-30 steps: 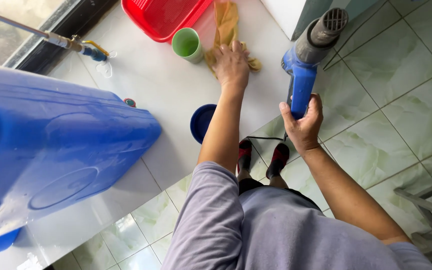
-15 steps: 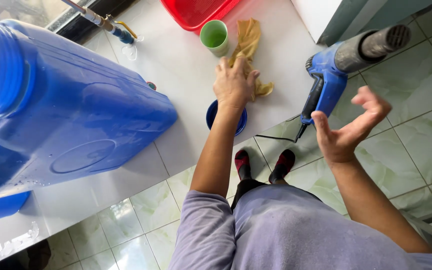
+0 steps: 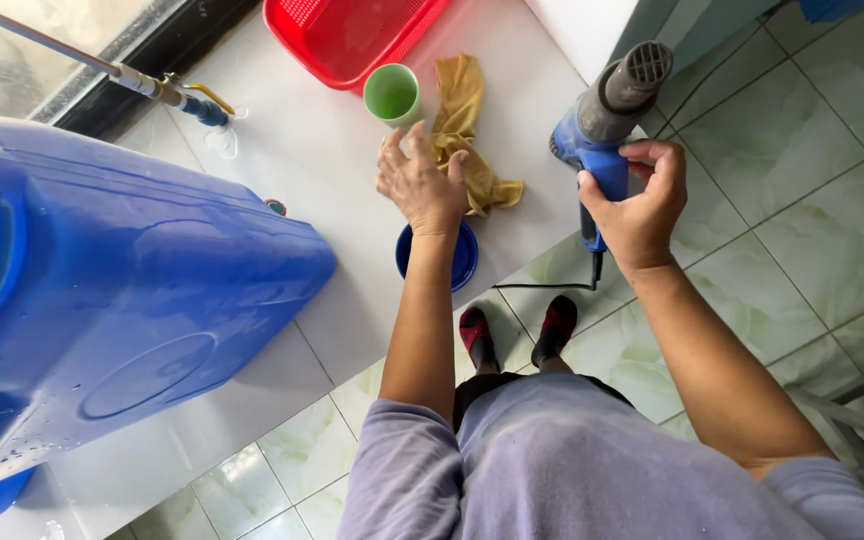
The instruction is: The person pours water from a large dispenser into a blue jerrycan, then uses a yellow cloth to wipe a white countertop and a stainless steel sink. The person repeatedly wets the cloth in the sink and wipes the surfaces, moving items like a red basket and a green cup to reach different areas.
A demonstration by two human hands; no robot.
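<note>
Where half a second ago it was open in the air, the right hand point(image 3: 642, 205) now grips the heat gun point(image 3: 602, 130); the left hand point(image 3: 420, 185), fingers spread, rests flat on the worktop point(image 3: 332, 170) beside the yellow cloth point(image 3: 462, 125).

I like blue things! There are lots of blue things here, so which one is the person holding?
The blue heat gun, gripped in the right hand. The big blue barrel and small blue lid just rest on the counter.

Person wears a loose lavender-grey short-sleeved shirt point(image 3: 572, 470), dark trousers beneath, and red-and-black slip-on shoes point(image 3: 517, 335). Forearms bare; left hand point(image 3: 420, 185) and right hand point(image 3: 642, 205) ungloved, without rings.
</note>
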